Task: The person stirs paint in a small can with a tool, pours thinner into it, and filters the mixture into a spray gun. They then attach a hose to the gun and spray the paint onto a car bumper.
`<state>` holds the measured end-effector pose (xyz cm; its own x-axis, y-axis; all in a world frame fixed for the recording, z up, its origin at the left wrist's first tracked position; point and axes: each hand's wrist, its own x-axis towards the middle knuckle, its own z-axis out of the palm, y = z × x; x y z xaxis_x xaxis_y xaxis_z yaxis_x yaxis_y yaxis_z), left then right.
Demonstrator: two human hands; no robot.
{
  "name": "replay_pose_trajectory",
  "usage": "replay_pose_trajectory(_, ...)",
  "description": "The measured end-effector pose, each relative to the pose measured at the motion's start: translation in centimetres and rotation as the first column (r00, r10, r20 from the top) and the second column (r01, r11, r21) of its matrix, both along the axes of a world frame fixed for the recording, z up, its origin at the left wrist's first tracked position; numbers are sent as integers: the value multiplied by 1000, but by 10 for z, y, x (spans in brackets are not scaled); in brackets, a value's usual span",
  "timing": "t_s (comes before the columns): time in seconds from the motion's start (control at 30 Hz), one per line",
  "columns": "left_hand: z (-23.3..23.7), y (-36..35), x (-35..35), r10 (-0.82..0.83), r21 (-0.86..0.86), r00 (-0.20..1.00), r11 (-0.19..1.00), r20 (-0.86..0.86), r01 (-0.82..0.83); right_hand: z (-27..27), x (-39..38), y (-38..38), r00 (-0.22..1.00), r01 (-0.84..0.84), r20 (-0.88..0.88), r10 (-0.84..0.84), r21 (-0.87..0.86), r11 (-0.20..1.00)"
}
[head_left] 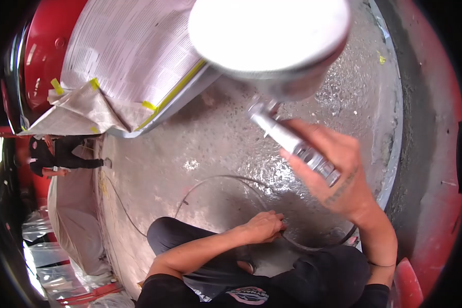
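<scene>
One grip, right hand (340, 172), wraps round spray gun (282, 133) | other grip, left hand (263, 227), curls by dark hose (305, 248), can't tell if pinching

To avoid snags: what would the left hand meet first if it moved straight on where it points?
The left hand would probably meet the dark hose running close beside it; depth and contact are unclear.
</scene>
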<state>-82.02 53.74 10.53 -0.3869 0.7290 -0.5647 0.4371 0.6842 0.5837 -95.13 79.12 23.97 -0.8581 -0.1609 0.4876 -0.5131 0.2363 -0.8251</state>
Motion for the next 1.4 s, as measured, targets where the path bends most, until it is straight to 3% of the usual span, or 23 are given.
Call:
replay_pose_trajectory(0.07,-6,-2,7,12,3,999,1000,-36,-12,6,4,-4,983,-172,68,172,-3,985)
replay_pose_trajectory(0.2,-8,-3,11,41,22,998,999,-50,-40,13,13,-2,990,-118,82,118,5,993)
replay_pose_trajectory(0.3,-17,2,15,64,-21,998,998,-26,-65,18,13,8,969,177,161,-189,88,980)
replay_pose_trajectory(0.37,-29,3,21,255,138,967,958,-6,-252,25,14,8,950,225,195,-243,110,968)
replay_pose_trajectory(0.43,-19,23,0,457,380,888,815,40,-437,33,14,3,897,266,336,-288,111,958)
replay_pose_trajectory(0.47,0,42,-15,568,434,749,612,341,-661,35,15,-2,900,261,330,-285,117,958)
replay_pose_trajectory(0.5,23,59,-28,574,391,538,368,618,-843,35,17,-8,935,179,296,-197,85,980)
replay_pose_trajectory(0.53,40,67,-38,577,395,533,359,619,-846,34,19,-14,959,92,263,-104,55,994)
replay_pose_trajectory(0.57,53,72,-46,483,496,544,237,686,-835,32,19,-19,961,84,260,-97,59,995)
replay_pose_trajectory(0.6,60,75,-50,378,575,567,103,732,-811,30,18,-25,988,6,152,-17,69,998)
replay_pose_trajectory(0.63,59,81,-47,377,578,567,95,733,-810,30,18,-29,997,-70,46,67,90,993)
replay_pose_trajectory(0.67,57,89,-40,403,577,530,5,746,-817,38,23,-32,970,-121,217,113,24,992)
replay_pose_trajectory(0.7,61,93,-38,425,572,490,-84,761,-816,38,25,-33,970,-124,217,113,34,992)
replay_pose_trajectory(0.77,69,94,-37,416,514,449,-56,791,-856,36,26,-30,983,-70,177,40,162,984)
replay_pose_trajectory(0.83,80,96,-40,386,457,417,-14,823,-889,33,28,-27,968,-3,250,-34,146,989)
replay_pose_trajectory(0.9,88,96,-44,766,713,428,-55,480,-699,31,31,-19,937,98,321,-140,141,985)
replay_pose_trajectory(0.97,107,83,-54,912,892,346,-44,220,-450,30,32,-13,913,147,364,-184,127,981)
replay_pose_trajectory(1.0,123,82,-64,906,890,357,-44,227,-453,29,35,-10,909,160,365,-199,135,978)
replay_pose_trajectory(1.07,153,79,-86,913,988,394,140,-106,-58,26,36,-10,942,120,294,-160,150,981)
replay_pose_trajectory(1.1,159,77,-94,918,988,379,146,-115,-55,24,37,-9,946,106,289,-144,143,984)
replay_pose_trajectory(1.17,166,74,-108,799,948,524,312,-296,60,16,42,-6,992,58,102,-74,149,987)
replay_pose_trajectory(1.4,168,69,-111,751,929,562,356,-346,98,20,53,-3,979,48,186,-85,194,980)
